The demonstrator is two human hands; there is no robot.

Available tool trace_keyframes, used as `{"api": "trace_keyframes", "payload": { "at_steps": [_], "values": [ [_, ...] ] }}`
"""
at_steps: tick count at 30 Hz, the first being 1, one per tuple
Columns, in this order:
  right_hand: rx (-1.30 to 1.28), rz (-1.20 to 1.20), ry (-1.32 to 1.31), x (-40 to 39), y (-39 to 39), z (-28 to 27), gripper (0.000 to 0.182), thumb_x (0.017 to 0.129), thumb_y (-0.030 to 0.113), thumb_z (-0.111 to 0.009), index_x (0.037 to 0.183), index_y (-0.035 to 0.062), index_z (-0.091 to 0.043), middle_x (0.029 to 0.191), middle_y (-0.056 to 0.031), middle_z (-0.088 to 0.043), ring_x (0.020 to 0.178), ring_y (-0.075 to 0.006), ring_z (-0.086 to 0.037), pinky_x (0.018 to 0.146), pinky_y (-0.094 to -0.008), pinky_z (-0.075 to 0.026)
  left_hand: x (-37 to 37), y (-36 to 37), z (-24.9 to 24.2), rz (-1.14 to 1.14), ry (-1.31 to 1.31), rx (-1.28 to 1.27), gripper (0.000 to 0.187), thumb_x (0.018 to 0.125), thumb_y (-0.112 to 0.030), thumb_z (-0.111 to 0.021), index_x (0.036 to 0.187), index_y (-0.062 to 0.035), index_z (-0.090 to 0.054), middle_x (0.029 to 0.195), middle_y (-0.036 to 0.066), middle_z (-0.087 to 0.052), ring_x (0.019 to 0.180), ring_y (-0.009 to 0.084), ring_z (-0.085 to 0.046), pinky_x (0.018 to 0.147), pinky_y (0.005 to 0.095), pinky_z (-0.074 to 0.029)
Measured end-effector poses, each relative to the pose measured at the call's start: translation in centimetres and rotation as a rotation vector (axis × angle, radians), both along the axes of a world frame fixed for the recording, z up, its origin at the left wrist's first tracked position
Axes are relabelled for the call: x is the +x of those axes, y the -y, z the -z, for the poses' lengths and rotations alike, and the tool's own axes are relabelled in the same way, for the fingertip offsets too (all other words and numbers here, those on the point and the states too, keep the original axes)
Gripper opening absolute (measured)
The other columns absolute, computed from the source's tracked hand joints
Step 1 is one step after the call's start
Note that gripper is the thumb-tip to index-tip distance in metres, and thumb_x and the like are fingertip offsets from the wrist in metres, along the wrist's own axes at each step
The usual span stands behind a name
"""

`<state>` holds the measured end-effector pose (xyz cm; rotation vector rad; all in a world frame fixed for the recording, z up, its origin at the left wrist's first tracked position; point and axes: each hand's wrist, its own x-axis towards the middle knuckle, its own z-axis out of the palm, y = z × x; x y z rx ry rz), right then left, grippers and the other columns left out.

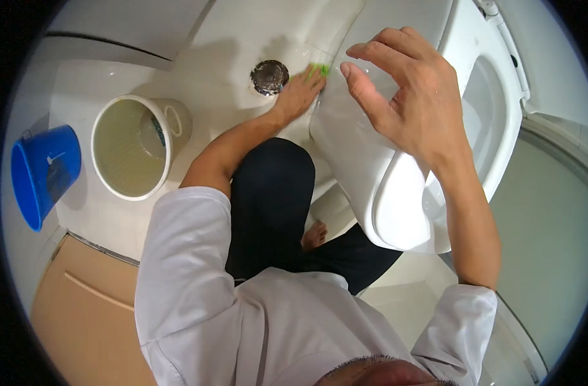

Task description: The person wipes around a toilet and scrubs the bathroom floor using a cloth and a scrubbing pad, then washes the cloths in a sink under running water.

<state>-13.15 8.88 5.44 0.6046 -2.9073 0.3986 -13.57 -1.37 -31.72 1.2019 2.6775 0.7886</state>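
Observation:
My left hand (299, 95) reaches down to the floor at the base of the white toilet (345, 138). Its fingers press on a bright green scrubbing pad (318, 69), mostly covered by the hand. A dark round floor drain (269, 77) lies just left of that hand. Above the toilet, my right hand (410, 90) is raised with its fingers apart and curved, holding nothing. The toilet seat (507, 151) shows behind the right wrist.
A cream bucket (101, 145) with some water and a handled mug inside stands on the pale floor at left. Farther left, a blue bucket (46, 170) lies tilted. A tan door panel (88, 296) is at lower left; a greenish glass panel (558, 193) is at right.

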Motion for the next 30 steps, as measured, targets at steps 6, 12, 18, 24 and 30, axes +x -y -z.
{"api": "trace_keyframes", "payload": {
  "at_steps": [6, 12, 18, 24, 30],
  "values": [
    [-0.057, 0.028, -0.019, 0.6, 0.5, 0.2, 0.026, 0.091, 0.027, -0.073, 0.098, 0.0025, -0.078, 0.09, -0.0122, -0.07, 0.074, -0.0297, -0.065, 0.068, -0.0385, -0.053, -0.6, 3.2, 1.3, -0.253, 0.57, 0.464, 0.035, 0.096, -0.014, -0.059, 0.13, -0.0059, -0.064, 0.118, 0.021, -0.069, 0.115, 0.0363, -0.063, 0.099, 0.0425, -0.049],
    [-0.045, 0.01, 0.088, 0.5, 3.3, -2.0, 0.029, 0.085, 0.022, -0.066, 0.089, -0.0053, -0.075, 0.08, -0.0208, -0.069, 0.077, -0.0359, -0.068, 0.072, -0.0424, -0.055, -14.4, 12.4, 5.7, -0.401, -0.216, 0.137, 0.039, 0.098, -0.022, -0.057, 0.136, -0.0161, -0.063, 0.136, 0.011, -0.063, 0.136, 0.0348, -0.049, 0.11, 0.0473, -0.042],
    [-0.118, 0.15, 0.173, -0.1, 1.8, 0.1, 0.031, 0.085, 0.023, -0.066, 0.088, -0.0063, -0.075, 0.078, -0.0199, -0.07, 0.075, -0.034, -0.069, 0.069, -0.0405, -0.054, -8.7, 9.8, 4.1, -0.313, -0.303, 0.214, 0.052, 0.092, -0.019, -0.066, 0.142, -0.0104, -0.056, 0.144, 0.02, -0.055, 0.13, 0.041, -0.053, 0.106, 0.056, -0.041],
    [-0.06, 0.009, 0.026, 0.0, 2.1, 1.0, 0.033, 0.087, 0.024, -0.065, 0.089, -0.0065, -0.076, 0.078, -0.0193, -0.072, 0.076, -0.0319, -0.07, 0.071, -0.0415, -0.054, -1.9, 8.6, 2.6, -0.2, -0.176, 0.107, 0.046, 0.098, -0.025, -0.057, 0.143, -0.0167, -0.057, 0.155, 0.01, -0.046, 0.145, 0.0355, -0.041, 0.114, 0.0554, -0.037],
    [0.082, 0.089, -0.009, 2.4, 5.8, -1.6, 0.033, 0.091, 0.024, -0.064, 0.095, -0.0055, -0.077, 0.09, -0.0204, -0.075, 0.081, -0.0311, -0.072, 0.079, -0.0417, -0.057, 2.2, 8.2, 2.6, -0.024, -0.194, 0.066, 0.057, 0.088, -0.012, -0.064, 0.145, -0.0137, -0.054, 0.155, 0.011, -0.047, 0.146, 0.0352, -0.042, 0.114, 0.0493, -0.039]
  ]
}}
